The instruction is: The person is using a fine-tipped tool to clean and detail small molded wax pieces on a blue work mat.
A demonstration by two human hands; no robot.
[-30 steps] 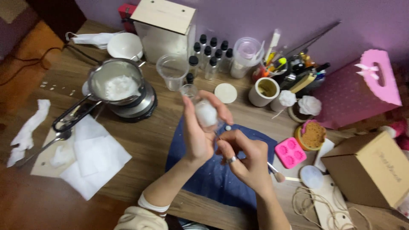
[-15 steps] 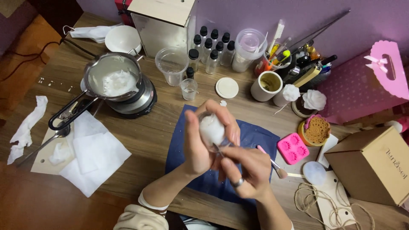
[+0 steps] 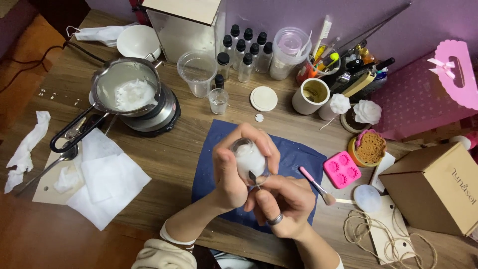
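Note:
My left hand (image 3: pixel 230 174) grips a small clear glass jar (image 3: pixel 247 158) filled with white wax and tips it toward me above a dark blue mat (image 3: pixel 294 154). My right hand (image 3: pixel 281 199), with a ring on one finger, pinches a thin metal tool (image 3: pixel 253 179) whose tip touches the jar's white side. A pink-handled brush (image 3: pixel 316 185) lies on the mat just right of my right hand.
A metal pot of white wax (image 3: pixel 127 92) sits on a small burner at the left, white tissues (image 3: pixel 104 174) in front of it. Clear cups, black-capped bottles, a pen holder, a pink silicone mould (image 3: pixel 341 169), a cardboard box (image 3: pixel 438 187) and twine (image 3: pixel 378 234) lie around.
Both hands have come down and toward me with the jar, from above the mat's far edge to its middle. The right hand has closed in on the jar with the tool.

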